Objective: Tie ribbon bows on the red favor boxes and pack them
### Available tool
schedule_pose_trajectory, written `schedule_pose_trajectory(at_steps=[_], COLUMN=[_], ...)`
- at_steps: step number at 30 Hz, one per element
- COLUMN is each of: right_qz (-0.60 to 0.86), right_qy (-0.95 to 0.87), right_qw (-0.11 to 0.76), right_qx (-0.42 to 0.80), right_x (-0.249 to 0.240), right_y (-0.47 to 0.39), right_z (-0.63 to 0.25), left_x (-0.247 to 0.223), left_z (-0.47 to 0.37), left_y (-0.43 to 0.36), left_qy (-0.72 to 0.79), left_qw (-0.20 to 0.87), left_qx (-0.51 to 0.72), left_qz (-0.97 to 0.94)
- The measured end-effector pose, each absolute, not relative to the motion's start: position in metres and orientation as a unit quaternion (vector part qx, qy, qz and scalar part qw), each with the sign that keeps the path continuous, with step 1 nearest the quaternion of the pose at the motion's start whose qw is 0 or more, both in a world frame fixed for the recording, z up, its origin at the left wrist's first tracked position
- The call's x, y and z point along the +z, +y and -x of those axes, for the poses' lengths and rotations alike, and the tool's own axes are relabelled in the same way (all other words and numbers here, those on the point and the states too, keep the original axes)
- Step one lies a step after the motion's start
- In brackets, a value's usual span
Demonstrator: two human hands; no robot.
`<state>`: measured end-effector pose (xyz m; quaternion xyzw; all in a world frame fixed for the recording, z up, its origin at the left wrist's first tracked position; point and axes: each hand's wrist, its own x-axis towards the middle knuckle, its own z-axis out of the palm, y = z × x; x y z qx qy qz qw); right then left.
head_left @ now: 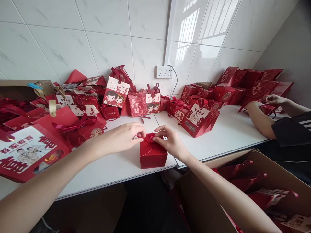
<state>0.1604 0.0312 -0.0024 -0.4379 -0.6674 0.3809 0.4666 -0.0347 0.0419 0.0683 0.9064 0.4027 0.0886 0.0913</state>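
Note:
A small red gift box [153, 159] stands upright near the front edge of the white table, its curved flaps folded together on top. Over the flaps lies a red ribbon [151, 137], bunched into a bow or knot. My left hand [130, 137] pinches the ribbon at the left side of the box top. From the right, my right hand [168, 139] closes thumb and fingers on the ribbon's bunched middle. The fingers partly cover the ribbon, so the knot's exact form is hidden. A short dark red ribbon piece [145, 118] lies on the table behind the box.
Red gift boxes [82, 129] crowd the left, with more boxes [199, 119] along the wall. An open carton [201, 194] holding red bags stands below the table at right. Another person's hands [269, 100] handle a red box at far right. A power strip [164, 72] hangs on the wall.

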Motion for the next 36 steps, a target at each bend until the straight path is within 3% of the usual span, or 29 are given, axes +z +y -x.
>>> schedule_pose_trajectory(at_steps=[8,18,22,27,36], right_qz=[0.446,0.437,0.436,0.432,0.419], right_qy=[-0.681,-0.718,-0.731,-0.721,-0.605], right_qw=[0.446,0.428,0.413,0.413,0.478], right_qx=[0.373,0.331,0.323,0.351,0.479], right_x=[0.003,0.003,0.003,0.002,-0.006], right_y=[0.029,0.03,0.031,0.032,0.03], right_z=[-0.157,-0.158,-0.159,-0.159,-0.156], left_x=[0.083,0.09,0.085,0.073,0.047], left_z=[0.028,0.01,0.013,0.015,0.013], left_y=[0.044,0.05,0.062,0.075,0.079], left_qy=[0.36,0.351,0.352,0.328,0.357], left_qw=[0.027,0.072,0.139,0.22,0.219], left_qx=[0.066,0.076,0.104,0.138,0.254], left_qz=[-0.93,-0.931,-0.92,-0.909,-0.872])
